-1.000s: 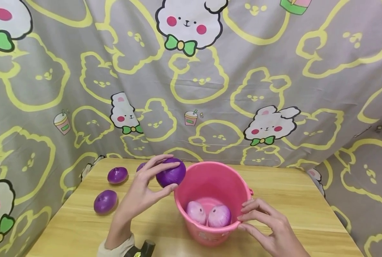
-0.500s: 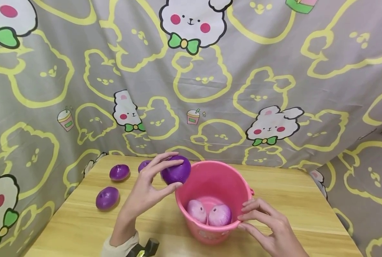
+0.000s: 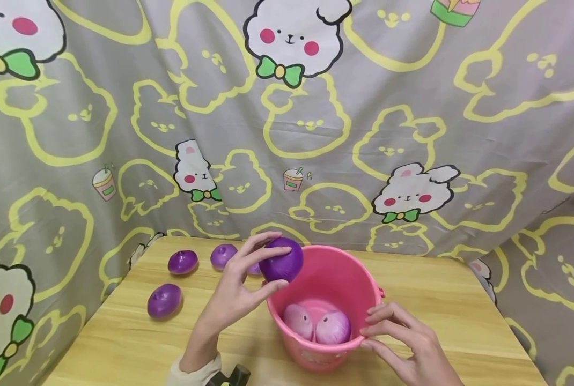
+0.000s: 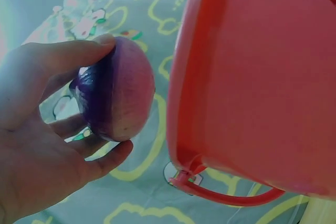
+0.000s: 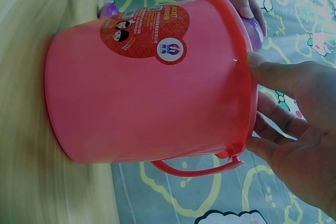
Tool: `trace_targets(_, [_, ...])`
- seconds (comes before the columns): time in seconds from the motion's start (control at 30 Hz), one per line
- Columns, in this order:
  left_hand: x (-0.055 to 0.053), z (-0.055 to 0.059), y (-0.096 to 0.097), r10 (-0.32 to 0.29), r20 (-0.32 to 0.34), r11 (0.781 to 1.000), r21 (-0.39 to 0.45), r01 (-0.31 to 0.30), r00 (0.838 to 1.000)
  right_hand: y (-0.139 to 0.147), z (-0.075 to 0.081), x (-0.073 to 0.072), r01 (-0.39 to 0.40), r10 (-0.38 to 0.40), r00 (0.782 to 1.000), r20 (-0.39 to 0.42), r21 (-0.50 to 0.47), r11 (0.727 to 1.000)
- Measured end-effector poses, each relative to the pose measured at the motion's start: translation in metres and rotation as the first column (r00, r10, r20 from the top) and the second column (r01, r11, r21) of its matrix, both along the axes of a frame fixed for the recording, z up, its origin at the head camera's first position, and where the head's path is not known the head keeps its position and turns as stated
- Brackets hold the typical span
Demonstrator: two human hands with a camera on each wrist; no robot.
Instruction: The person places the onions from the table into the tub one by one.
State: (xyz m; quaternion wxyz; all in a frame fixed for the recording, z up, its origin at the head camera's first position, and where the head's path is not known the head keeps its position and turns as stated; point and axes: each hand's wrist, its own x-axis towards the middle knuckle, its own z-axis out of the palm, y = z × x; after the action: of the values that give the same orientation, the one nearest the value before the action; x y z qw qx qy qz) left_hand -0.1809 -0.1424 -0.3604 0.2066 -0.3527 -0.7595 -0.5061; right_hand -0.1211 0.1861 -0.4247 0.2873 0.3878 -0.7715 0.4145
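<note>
My left hand point(image 3: 234, 289) pinches a dark purple onion point(image 3: 284, 262) between thumb and fingers, over the left rim of a pink bucket point(image 3: 359, 284). In the left wrist view the held onion point(image 4: 131, 87) has a dark half and a paler pink half, and sits apart from the bucket wall. My right hand point(image 3: 410, 340) grips the bucket's right rim; the right wrist view shows the thumb point(image 5: 278, 74) at the rim. Inside the bucket, a pale onion point(image 3: 296, 321) and another purple-white onion point(image 3: 334, 327) lie side by side at the bottom.
Left on the wooden table point(image 3: 123, 343) lie a purple onion point(image 3: 164, 300), a darker one behind it point(image 3: 183, 262) and a lighter onion point(image 3: 223, 256). One more onion point(image 3: 254, 269) is partly hidden behind my left hand. A patterned curtain point(image 3: 316, 134) hangs behind the table.
My left hand has carried the onion rightward to the bucket's rim, uncovering more onions behind it. My right hand stays on the rim. The head view has shifted slightly.
</note>
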Motion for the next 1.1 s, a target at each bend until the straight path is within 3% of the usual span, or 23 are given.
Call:
trace_targets(0.33, [-0.002,-0.007,0.011,-0.012,0.005,1.000,0.017,0.012,1.000,0.001,-0.001,0.000,-0.006,0.006,1.000,-0.007,-0.013,1.000])
trace_targets(0.7, [-0.004,-0.011,0.019,-0.076,0.007,0.997,0.022,0.075,0.997,0.001,-0.001,-0.001,0.001,-0.002,1.000,-0.017,-0.008,1.000])
trace_targets(1.1, [-0.006,-0.014,0.024,-0.100,0.018,0.995,-0.024,0.100,0.995,0.002,-0.001,0.000,0.019,-0.019,1.000,-0.002,-0.001,1.000])
